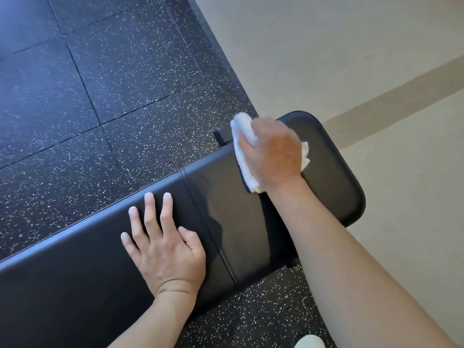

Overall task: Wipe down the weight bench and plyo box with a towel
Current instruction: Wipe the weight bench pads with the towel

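- My right hand (272, 153) grips the white towel (242, 146) on the bench (221, 204) seat.
- My left hand (163, 243) lies flat on the bench, fingers spread.

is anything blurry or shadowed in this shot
Head view: the right hand and white towel are motion-blurred; the left hand is sharp; the right arm casts a shadow on the bench, whose pad shows soft sheen.

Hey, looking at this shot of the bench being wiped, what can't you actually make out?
Head view only:
- Plyo box: not in view.
- Bench: left end cut off by the frame edge; legs hidden under the pad.
- Towel: mostly covered by the right hand, which is motion-blurred.
- Left hand: palm hidden.
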A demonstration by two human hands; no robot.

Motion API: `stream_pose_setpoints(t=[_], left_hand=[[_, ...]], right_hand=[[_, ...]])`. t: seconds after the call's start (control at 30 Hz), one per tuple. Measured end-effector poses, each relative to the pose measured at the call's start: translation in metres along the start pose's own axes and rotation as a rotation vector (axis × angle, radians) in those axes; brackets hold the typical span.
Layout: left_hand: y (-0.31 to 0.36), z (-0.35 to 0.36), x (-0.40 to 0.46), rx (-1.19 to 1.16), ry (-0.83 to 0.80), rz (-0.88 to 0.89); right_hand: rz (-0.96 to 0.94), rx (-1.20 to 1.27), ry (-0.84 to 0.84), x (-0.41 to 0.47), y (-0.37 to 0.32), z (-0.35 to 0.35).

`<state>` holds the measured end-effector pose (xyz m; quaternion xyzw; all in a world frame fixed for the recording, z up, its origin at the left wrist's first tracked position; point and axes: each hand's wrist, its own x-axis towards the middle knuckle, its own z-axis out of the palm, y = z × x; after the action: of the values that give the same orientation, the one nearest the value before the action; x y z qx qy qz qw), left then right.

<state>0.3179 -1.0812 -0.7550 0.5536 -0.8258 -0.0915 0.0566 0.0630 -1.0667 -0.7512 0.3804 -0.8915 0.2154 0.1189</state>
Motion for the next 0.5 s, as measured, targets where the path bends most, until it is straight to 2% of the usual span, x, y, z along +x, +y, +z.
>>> stream_pose_setpoints(t=[0.13, 0.3, 0.4, 0.5], left_hand=[[0.001, 0.001, 0.000, -0.006, 0.008, 0.000], [0.000, 0.001, -0.001, -0.013, 0.012, 0.004], [0.003, 0.000, -0.001, -0.023, 0.012, -0.003], [0.003, -0.001, 0.000, -0.028, -0.001, -0.003]], right_hand=[[0.112, -0.224, -0.121, 0.023, -0.002, 0.013], [-0.013, 0.157, 0.004, -0.059, -0.007, -0.024], [-0.032, 0.199, -0.056, -0.123, -0.007, -0.053], [-0.067, 0.227, -0.047, -0.144, -0.004, -0.060]])
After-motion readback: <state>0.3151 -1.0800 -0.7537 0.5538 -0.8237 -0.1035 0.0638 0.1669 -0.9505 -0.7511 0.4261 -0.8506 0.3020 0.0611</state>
